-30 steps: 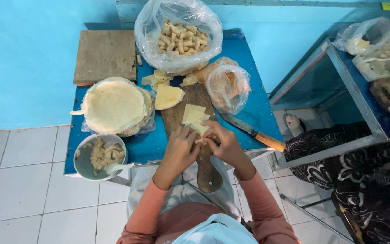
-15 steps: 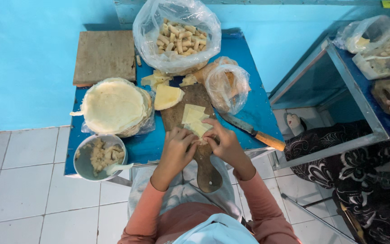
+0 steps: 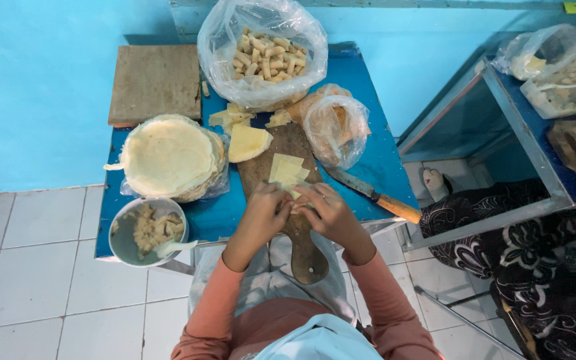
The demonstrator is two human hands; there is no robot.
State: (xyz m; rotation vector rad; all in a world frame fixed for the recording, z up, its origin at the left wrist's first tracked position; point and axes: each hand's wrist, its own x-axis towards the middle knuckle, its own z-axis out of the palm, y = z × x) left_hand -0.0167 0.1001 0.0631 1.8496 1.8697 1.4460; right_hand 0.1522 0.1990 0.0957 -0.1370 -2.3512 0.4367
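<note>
My left hand [image 3: 265, 212] and my right hand [image 3: 328, 212] meet over a wooden cutting board [image 3: 288, 150] on a blue table [image 3: 368, 153]. Together they pinch a small pale wrapper piece [image 3: 293, 193], fingers curled around it. Just beyond my fingers lies a small stack of square wrapper sheets [image 3: 285, 168]. A wedge-shaped wrapper piece [image 3: 247, 143] rests at the board's far left. A grey bowl of pale filling with a spoon [image 3: 147, 231] stands left of my left hand.
A stack of round wrappers [image 3: 169, 155] lies on plastic at the left. A clear bag of finished rolls [image 3: 261, 53] sits at the back, a smaller bag [image 3: 336, 127] to the right. A wooden-handled knife [image 3: 371, 195] lies at the right edge. Another person in dark patterned cloth [image 3: 501, 227] sits right.
My two hands have drawn back slightly toward me along the board and closed tighter over the small wrapper piece. Everything else stays in place.
</note>
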